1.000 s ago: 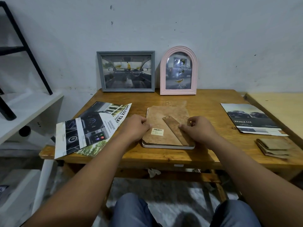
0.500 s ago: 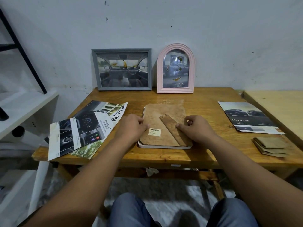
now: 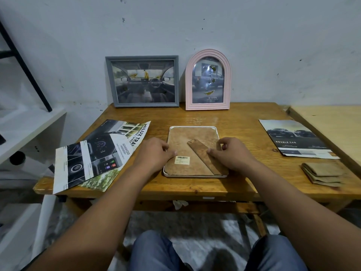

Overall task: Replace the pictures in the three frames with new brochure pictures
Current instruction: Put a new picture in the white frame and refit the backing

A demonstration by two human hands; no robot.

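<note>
White frame (image 3: pixel 195 176) face down at centre of the picture, on the wooden table (image 3: pixel 244 122), brown backing board (image 3: pixel 187 145) up, folding stand (image 3: pixel 207 157) lying diagonally across it, barcode sticker (image 3: pixel 182 160) near the lower left. Left hand (image 3: pixel 154 154) on the left rim, fingers curled and pressing the board edge; right hand (image 3: pixel 231 153) on the right side, fingertips bunched over the stand and rim, pinching nothing clearly. Probably light and stiff, with fragile glass underneath; best gripped by the rims, board lifted at an edge or tab. Grey frame (image 3: pixel 142 81) and pink arched frame (image 3: pixel 208 80) upright at upper centre. Brochures (image 3: pixel 93 155) at left, another brochure (image 3: pixel 297 138) at right.
</note>
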